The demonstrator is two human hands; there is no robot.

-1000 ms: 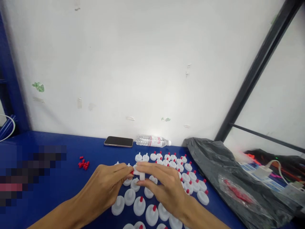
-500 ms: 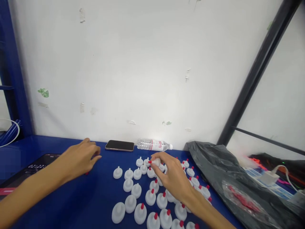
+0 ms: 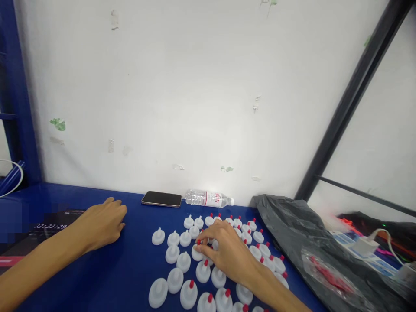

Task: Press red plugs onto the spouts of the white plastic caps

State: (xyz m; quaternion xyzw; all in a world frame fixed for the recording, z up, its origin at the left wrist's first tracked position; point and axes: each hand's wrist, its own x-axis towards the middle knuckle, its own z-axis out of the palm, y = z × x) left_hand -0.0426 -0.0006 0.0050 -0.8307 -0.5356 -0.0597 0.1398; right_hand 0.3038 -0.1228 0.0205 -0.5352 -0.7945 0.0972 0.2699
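Observation:
Several white, round-based nozzle caps stand on the blue table (image 3: 130,277); many carry a red tip, and those along the left side, such as one plain white cap (image 3: 158,237), do not. My right hand (image 3: 224,247) is over the group, with thumb and forefinger closed at the red tip of one white nozzle cap (image 3: 196,253). That cap stands upright among the others. Well to the left, my left hand (image 3: 104,223) is low over the table, its fingers bent down and mostly hidden behind the back of the hand. What they touch cannot be made out.
Along the wall lie a dark phone (image 3: 161,199) and a clear plastic bottle (image 3: 208,198). A tablet (image 3: 39,229) showing a timer is partly under my left forearm. Black plastic sheeting (image 3: 292,221) covers the right side, with a clear bag of red pieces (image 3: 329,273) on it.
My right hand has lowered the tilted red-tipped cap and it now stands upright among the others. My left hand has shifted slightly left and down; the red spot under it no longer shows.

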